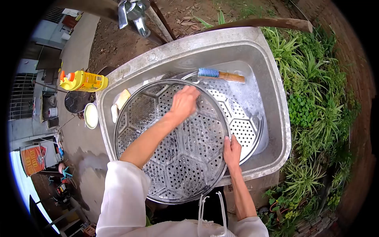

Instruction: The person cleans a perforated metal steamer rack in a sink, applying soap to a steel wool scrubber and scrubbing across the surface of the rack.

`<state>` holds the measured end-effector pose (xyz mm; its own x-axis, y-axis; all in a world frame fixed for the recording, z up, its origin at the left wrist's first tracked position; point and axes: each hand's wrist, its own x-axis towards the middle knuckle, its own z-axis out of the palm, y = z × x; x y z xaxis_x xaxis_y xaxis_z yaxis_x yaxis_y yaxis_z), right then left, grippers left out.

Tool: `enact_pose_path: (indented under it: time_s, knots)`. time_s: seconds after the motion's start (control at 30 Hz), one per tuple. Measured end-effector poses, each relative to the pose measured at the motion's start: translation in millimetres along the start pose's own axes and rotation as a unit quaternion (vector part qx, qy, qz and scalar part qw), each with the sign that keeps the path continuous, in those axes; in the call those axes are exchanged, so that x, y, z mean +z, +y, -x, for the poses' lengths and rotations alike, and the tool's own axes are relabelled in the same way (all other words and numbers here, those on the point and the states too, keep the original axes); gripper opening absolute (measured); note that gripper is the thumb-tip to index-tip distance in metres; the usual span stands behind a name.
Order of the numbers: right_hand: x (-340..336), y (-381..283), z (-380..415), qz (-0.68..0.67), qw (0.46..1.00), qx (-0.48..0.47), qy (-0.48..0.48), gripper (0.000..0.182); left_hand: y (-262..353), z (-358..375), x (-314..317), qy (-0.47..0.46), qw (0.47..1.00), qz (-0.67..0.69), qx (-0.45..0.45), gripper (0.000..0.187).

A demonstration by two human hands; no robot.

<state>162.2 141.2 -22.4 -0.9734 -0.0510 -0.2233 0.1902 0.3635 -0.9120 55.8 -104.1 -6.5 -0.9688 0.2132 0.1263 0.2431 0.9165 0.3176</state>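
Observation:
A large round metal steamer tray (189,146) with many holes leans over the near side of the grey sink (282,130), with suds on its surface. My right hand (233,150) grips the tray's right rim. My left hand (184,103) is closed and pressed on the tray's upper part; whatever it holds is hidden beneath the fingers. A second perforated tray (242,132) lies in soapy water in the sink, partly under the first. Across its top rests a brush (231,76) with blue bristles and a wooden handle.
A yellow bottle (89,81) with an orange cap stands at the sink's left corner. Near it are a pale bowl (91,116) and a yellowish piece (123,98) inside the sink. A metal tap (136,17) is above. Green plants (308,110) grow on the right.

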Motion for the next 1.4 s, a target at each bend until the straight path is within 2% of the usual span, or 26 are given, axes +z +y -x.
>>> enact_pose_path:
  time_s: [0.03,0.07,0.13,0.2,0.27,0.3,0.37,0.43,0.47,0.5,0.53,0.67,0.7,0.77,0.83,0.9,0.97,1.0,1.03,1.07,1.13,1.17,1.2,1.27,1.3,1.4]
  knots:
    - [-2,-1,1,0.0,1.0,0.005,0.001,0.027,-31,-2,-10,0.052,0.99,-0.042,-0.123,0.031]
    - [-5,-4,5,0.002,1.0,0.011,-0.001,0.028,-57,8,-19,0.065,0.97,-0.074,-0.222,0.031]
    - [-10,1,11,0.007,1.0,0.014,-0.004,0.029,-65,50,-30,0.082,0.973,-0.089,-0.195,0.026]
    - [-11,-4,13,0.014,1.0,0.014,0.015,0.032,-22,100,-38,0.028,0.98,-0.034,-0.192,0.037]
    - [-12,1,13,0.025,1.0,0.006,0.007,0.031,24,147,-36,-0.015,0.994,0.028,-0.101,0.036]
    - [-14,-1,13,0.026,1.0,-0.009,-0.003,0.031,29,157,-41,-0.001,0.994,0.023,-0.111,0.036]
    - [-16,-1,16,0.025,0.999,0.019,-0.019,0.031,27,176,-47,-0.091,0.985,0.033,0.14,0.034]
    - [-15,2,16,0.024,0.999,0.006,-0.034,0.031,-29,155,-48,-0.005,0.992,-0.037,-0.121,0.031]
    - [-14,3,18,0.022,0.999,0.009,-0.037,0.031,-65,144,-47,0.09,0.961,-0.086,-0.246,0.03]
    - [-14,2,19,0.019,0.999,0.021,-0.046,0.032,-76,136,-51,0.101,0.929,-0.101,-0.341,0.029]
    - [-18,7,14,0.029,0.998,0.01,-0.052,0.032,-66,138,-44,0.112,0.925,-0.095,-0.351,0.029]
    - [-12,2,16,0.007,1.0,-0.012,-0.025,0.035,28,195,-37,0.026,0.987,0.03,-0.155,0.032]
    - [-11,-1,19,0.01,1.0,-0.012,-0.024,0.035,27,204,-41,0.029,0.986,0.029,-0.162,0.032]
    - [-10,4,16,0.013,1.0,-0.021,-0.015,0.035,17,212,-43,0.015,0.995,0.053,-0.086,0.037]
    - [-9,13,13,0.013,0.999,-0.002,-0.033,0.035,-19,178,-58,-0.027,0.982,0.002,-0.187,0.041]
    - [-10,7,11,0.002,0.999,-0.001,-0.045,0.035,-35,153,-86,-0.01,0.969,0.022,-0.246,0.049]
    - [-13,3,10,-0.004,0.998,0.0,-0.063,0.031,-51,154,-103,0.17,0.963,0.034,-0.207,0.054]
    - [-15,2,14,-0.004,0.998,0.001,-0.063,0.031,-69,161,-115,0.184,0.951,0.036,-0.248,0.057]
    - [-17,3,13,-0.021,0.997,0.029,-0.072,0.031,-93,170,-118,0.22,0.915,0.028,-0.336,0.055]
    - [-18,6,12,-0.039,0.995,0.056,-0.079,0.03,-121,180,-119,0.261,0.884,-0.034,-0.386,0.048]
    - [-20,6,16,-0.04,0.996,0.031,-0.071,0.031,-176,202,-115,0.164,0.828,-0.08,-0.531,0.047]
    - [-21,3,20,-0.018,0.997,0.041,-0.069,0.031,-192,198,-118,0.066,0.808,-0.052,-0.584,0.055]
    - [-23,3,23,0.005,0.996,0.052,-0.067,0.031,-199,190,-112,0.066,0.812,-0.046,-0.578,0.055]
    - [-20,6,29,0.013,0.997,0.054,-0.057,0.031,-209,179,-97,0.022,0.821,-0.127,-0.556,0.062]
    - [-18,3,32,0.01,0.997,0.052,-0.049,0.028,-214,172,-90,0.022,0.802,-0.149,-0.577,0.067]
    - [-16,-2,38,-0.005,0.999,0.045,-0.021,0.03,-226,171,-82,0.038,0.812,-0.134,-0.567,0.069]
